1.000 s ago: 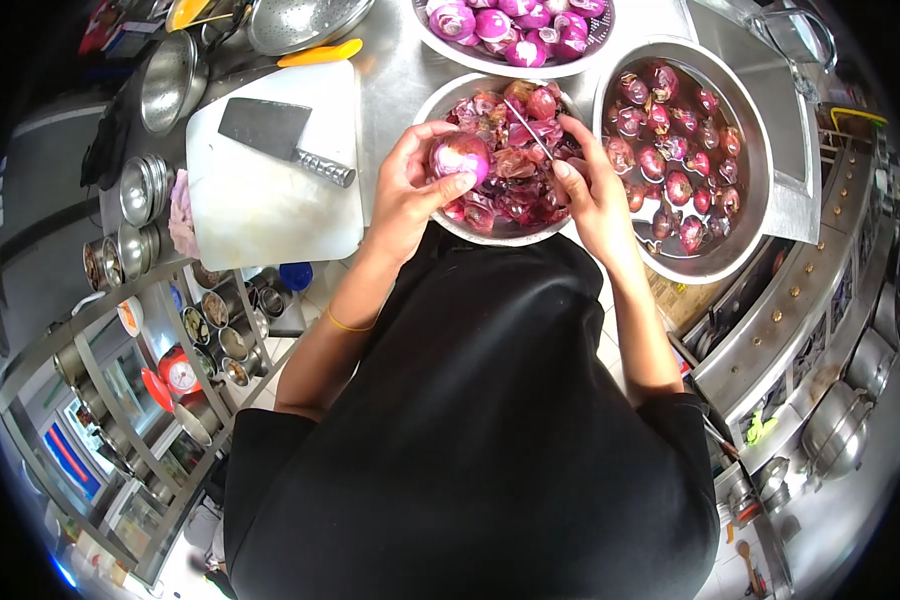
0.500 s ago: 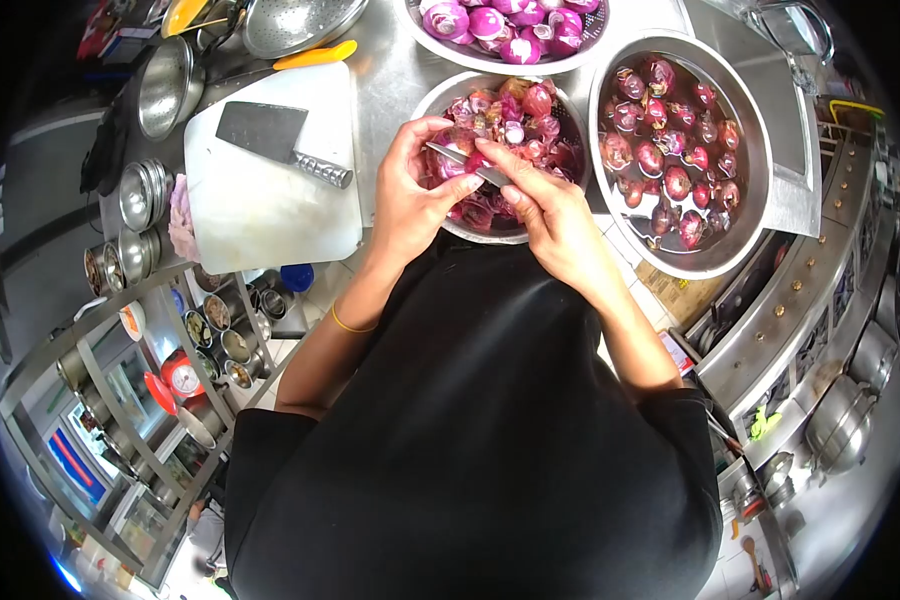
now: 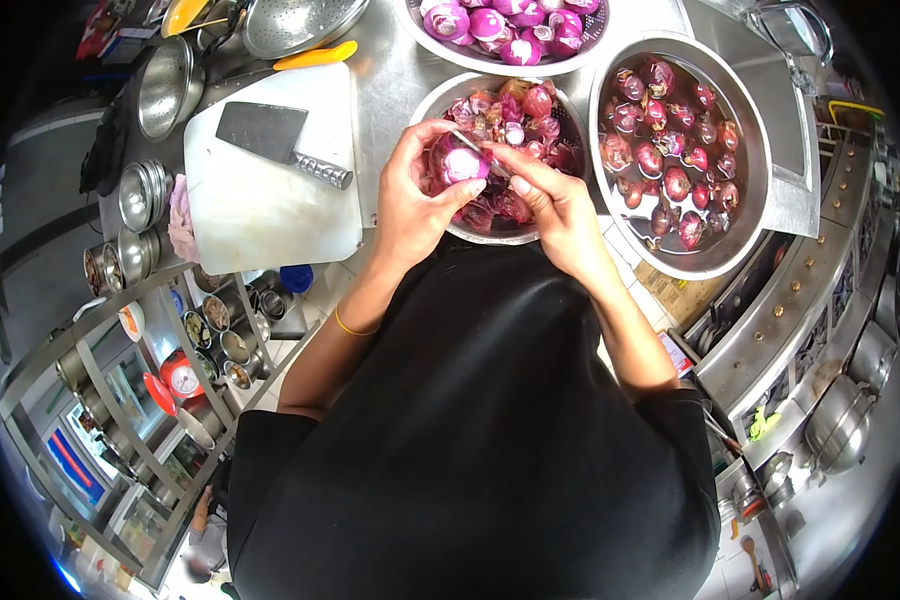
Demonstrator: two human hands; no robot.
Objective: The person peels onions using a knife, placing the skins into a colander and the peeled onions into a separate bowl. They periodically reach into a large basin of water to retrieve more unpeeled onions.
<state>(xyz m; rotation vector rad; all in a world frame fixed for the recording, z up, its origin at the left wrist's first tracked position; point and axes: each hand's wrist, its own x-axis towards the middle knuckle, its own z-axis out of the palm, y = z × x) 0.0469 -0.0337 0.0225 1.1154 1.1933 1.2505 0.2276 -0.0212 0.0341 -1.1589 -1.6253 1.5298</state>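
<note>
On the steel bench (image 3: 382, 60), a cleaver (image 3: 262, 128) is laid across a white cutting board (image 3: 280, 215). Above a bowl (image 3: 574, 150) of onion skins (image 3: 532, 128), a purple onion (image 3: 458, 162) is held — the left grip (image 3: 415, 200) closed around it. A small knife (image 3: 467, 141), clamped in the right grip (image 3: 562, 208), is kept at the onion's upper edge.

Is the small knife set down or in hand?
In hand: the right hand holds the knife, its blade at the upper edge of the onion. Whether it is cutting, I cannot tell.
</note>
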